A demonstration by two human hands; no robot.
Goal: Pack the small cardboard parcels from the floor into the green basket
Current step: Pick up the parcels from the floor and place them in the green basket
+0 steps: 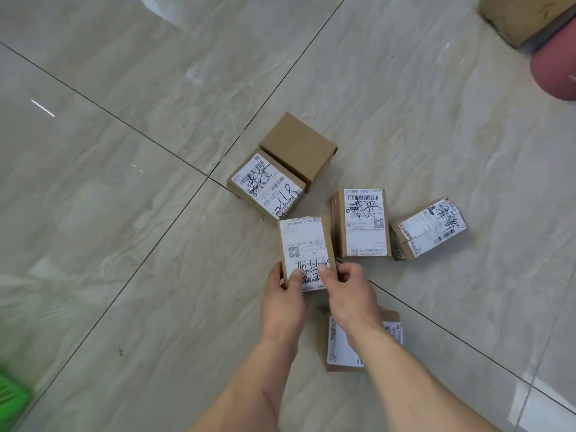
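Observation:
Several small cardboard parcels with white shipping labels lie on the tiled floor. My left hand (pixel 285 296) and my right hand (pixel 349 294) both grip the near end of one labelled parcel (pixel 304 241), thumbs on its label. Behind it lie a labelled parcel (pixel 268 185) and a plain brown one (pixel 299 148) leaning on it. To the right are two more parcels (pixel 363 224) (pixel 428 227). Another parcel (pixel 339 347) lies under my right forearm, partly hidden. A corner of the green basket (pixel 12 397) shows at the lower left edge.
A larger cardboard box (pixel 514 17) and a pink rounded object (pixel 558 63) sit at the top right corner. Glossy grey floor tiles (pixel 124 213) with dark grout lines spread to the left and far side.

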